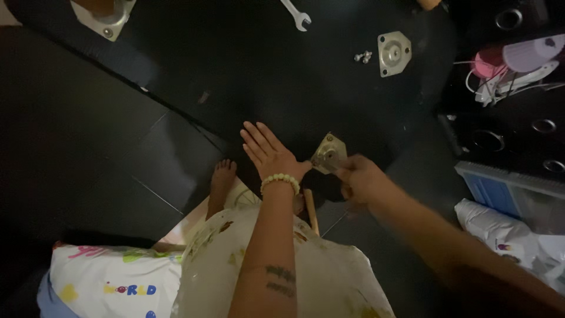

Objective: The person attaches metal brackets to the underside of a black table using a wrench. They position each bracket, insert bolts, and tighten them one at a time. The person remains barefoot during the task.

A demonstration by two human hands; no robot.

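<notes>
My left hand lies flat, fingers apart, on a large black board, its thumb side next to a small metal mounting plate at the board's near edge. A pale bead bracelet circles that wrist. My right hand is closed around a tool whose metal tip meets the plate; the tool itself is mostly hidden in the fist and blurred. A wooden handle pokes out below, between my arms.
A second metal plate with loose bolts and a spanner lie on the far part of the board. Another plate sits top left. Blue crate, white bag, pink-white items right. My bare foot below.
</notes>
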